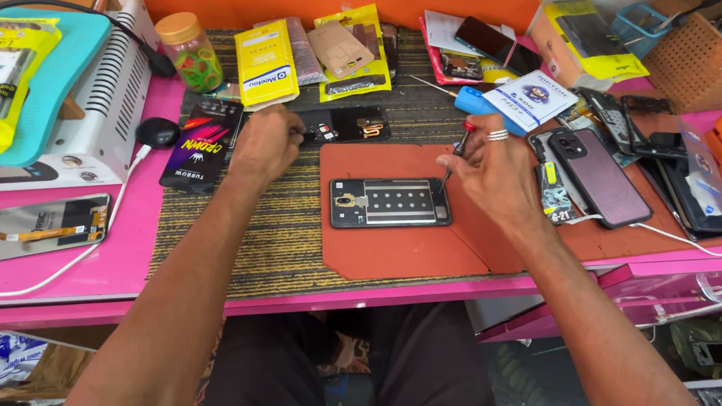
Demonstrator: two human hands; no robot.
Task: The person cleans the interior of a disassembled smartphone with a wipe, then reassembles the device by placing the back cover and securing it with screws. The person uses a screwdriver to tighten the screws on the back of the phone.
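Beyond your left hand (266, 141) stands a clear jar (191, 50) with a tan lid, holding small green and red bits. Far past your right hand (495, 169) sit a small blue basket (639, 28) and a brown woven basket (718, 63); what is in them you cannot tell. Between your hands, on the red mat (393, 244) on the pink counter (31, 273), lies the opened phone (389, 203): a dark frame with a grey inner plate and a gold part at its left end. Your right hand pinches a thin screwdriver (455, 155), tip down at the phone's right edge. Your left hand rests knuckles up, fingers curled onto a black part (343, 124) just behind the mat.
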